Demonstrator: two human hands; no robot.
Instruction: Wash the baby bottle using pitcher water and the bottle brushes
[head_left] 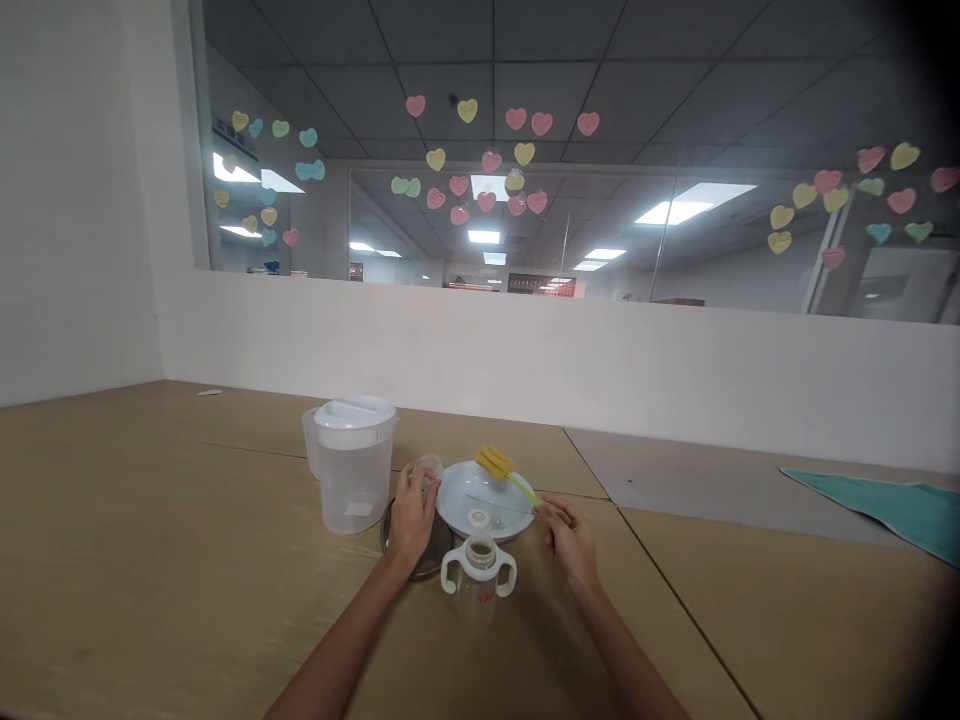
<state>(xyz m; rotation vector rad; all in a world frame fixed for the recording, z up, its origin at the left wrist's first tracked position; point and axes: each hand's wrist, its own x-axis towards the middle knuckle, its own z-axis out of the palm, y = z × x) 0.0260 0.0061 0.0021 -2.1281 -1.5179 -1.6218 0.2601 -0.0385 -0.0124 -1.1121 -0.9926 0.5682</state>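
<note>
I see a yellow sponge (494, 462) on a bright green stick (524, 490). The bowl (452, 500) is white, like the handles (508, 574) on the clear bottle (478, 594). The jug (356, 485) has a white lid (355, 412). The table (225, 600) is tan, the cloth (892, 512) blue-green, the hearts (541, 124) pink, yellow, green and blue (like candy!).

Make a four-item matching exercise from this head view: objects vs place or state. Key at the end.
Things:
1. Sponge brush
2. Pitcher
3. Two-handled bottle
4. Teal cloth

Places or states:
A. Nearest the camera of the four, mouth open
B. At the right edge of the picture
C. Held in the right hand
D. Left of the left hand, lid on

Pairs: 1-C, 2-D, 3-A, 4-B
</note>
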